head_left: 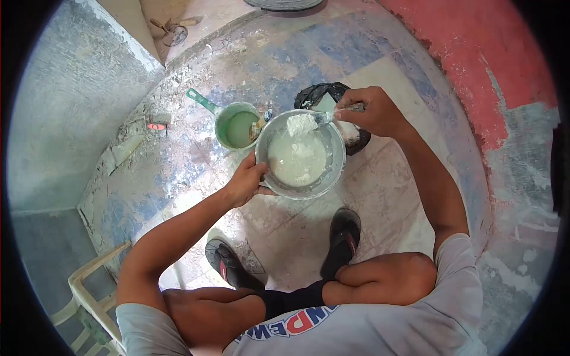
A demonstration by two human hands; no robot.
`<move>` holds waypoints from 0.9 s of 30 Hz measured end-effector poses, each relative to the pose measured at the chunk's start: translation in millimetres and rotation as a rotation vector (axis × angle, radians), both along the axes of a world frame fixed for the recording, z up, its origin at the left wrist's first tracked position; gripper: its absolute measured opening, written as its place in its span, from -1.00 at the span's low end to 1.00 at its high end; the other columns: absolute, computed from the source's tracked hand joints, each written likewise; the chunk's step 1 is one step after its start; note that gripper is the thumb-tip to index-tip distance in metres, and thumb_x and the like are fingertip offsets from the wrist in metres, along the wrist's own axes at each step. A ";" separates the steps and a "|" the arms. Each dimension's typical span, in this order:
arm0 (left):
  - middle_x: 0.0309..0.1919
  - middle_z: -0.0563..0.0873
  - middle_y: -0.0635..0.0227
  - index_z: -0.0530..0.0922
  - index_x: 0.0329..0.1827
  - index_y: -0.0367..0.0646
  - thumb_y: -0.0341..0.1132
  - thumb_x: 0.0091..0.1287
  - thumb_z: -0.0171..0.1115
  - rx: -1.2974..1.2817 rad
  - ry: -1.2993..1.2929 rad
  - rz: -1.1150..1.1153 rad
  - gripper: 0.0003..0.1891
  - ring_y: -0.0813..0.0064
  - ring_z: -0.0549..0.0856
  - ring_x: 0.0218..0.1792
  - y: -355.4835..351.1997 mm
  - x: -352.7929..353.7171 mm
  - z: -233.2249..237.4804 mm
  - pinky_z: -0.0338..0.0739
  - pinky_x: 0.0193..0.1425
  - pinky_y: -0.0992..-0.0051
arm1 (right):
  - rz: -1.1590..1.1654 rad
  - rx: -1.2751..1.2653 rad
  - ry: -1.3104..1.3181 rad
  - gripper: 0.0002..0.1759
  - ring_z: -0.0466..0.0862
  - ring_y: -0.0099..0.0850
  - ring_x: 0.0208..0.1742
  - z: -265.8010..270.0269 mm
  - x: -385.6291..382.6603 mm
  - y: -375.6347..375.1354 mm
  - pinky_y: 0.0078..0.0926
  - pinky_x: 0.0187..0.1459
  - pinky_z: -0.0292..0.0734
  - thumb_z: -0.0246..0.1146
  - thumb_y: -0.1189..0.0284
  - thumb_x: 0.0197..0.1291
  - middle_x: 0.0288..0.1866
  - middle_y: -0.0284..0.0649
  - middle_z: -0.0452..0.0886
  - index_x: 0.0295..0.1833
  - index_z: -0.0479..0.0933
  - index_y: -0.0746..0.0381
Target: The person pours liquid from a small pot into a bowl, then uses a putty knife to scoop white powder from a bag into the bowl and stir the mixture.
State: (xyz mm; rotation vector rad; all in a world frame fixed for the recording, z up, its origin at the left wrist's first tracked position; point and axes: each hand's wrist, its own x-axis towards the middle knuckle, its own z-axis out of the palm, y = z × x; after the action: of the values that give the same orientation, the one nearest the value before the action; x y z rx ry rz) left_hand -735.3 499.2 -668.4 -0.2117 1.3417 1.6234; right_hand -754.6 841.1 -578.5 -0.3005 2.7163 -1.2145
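A round metal bowl (339, 169) holds a pale, milky mix with white lumps floating in it. My left hand (244, 183) grips the bowl's left rim, thumb over the edge. My right hand (375, 111) is closed round the handle of a small trowel (324, 117). On its blade sits a heap of white powder (301, 124), over the upper part of the bowl. Behind the bowl, at the right, a black plastic bag (307, 95) stands open with white powder inside, partly hidden by my right hand.
Left of the bowl is a green pot (219, 126) of cloudy liquid with a brush (257, 129) at its rim. Other tools (173, 34) lie at the top left. A plastic chair (95, 305) is at lower left. Walls rise on both sides.
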 end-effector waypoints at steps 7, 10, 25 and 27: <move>0.27 0.55 0.17 0.06 0.65 0.20 -0.42 0.53 -0.12 -0.003 -0.005 -0.005 -0.37 0.23 0.74 0.06 3.7 -0.2 1.1 0.82 0.02 0.08 | 0.078 -0.010 0.099 -0.79 0.73 -0.43 -0.34 2.4 -3.7 -12.3 -0.46 -0.17 0.56 0.48 0.37 0.13 -0.37 -0.15 0.78 -0.22 0.74 0.31; 0.27 0.55 0.19 0.05 0.66 0.23 -0.39 0.55 -0.10 0.010 -0.005 -0.015 -0.37 0.25 0.75 0.05 4.6 -0.3 1.1 0.81 0.03 0.07 | 0.074 0.034 0.143 -0.78 0.74 -0.42 -0.36 0.1 -3.6 -16.1 -0.45 -0.21 0.56 0.49 0.36 0.10 -0.38 -0.14 0.78 -0.23 0.75 0.29; 0.28 0.55 0.22 0.05 0.65 0.23 -0.37 0.58 -0.09 0.017 -0.022 -0.020 -0.39 0.25 0.74 0.08 2.7 -1.5 -2.7 0.80 0.06 0.05 | -0.041 0.087 0.119 -0.72 0.77 -0.25 -0.32 -16.5 -0.8 0.3 -0.36 -0.16 0.60 0.52 0.21 0.04 -0.34 -0.17 0.79 -0.23 0.75 0.17; 0.28 0.55 0.22 0.05 0.66 0.24 -0.38 0.58 -0.09 0.012 -0.023 -0.016 -0.39 0.24 0.74 0.09 2.3 -0.7 -2.9 0.80 0.05 0.05 | -0.041 0.065 0.144 -0.73 0.77 -0.40 -0.28 -19.1 -1.4 3.8 -0.44 -0.19 0.60 0.49 0.31 0.12 -0.35 -0.15 0.78 -0.20 0.73 0.31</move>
State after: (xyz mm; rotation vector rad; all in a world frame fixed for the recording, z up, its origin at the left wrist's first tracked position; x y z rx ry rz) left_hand -736.0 501.5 -671.3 -0.2115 1.3126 1.6102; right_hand -756.0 844.9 -597.5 -0.3376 2.8913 -1.1541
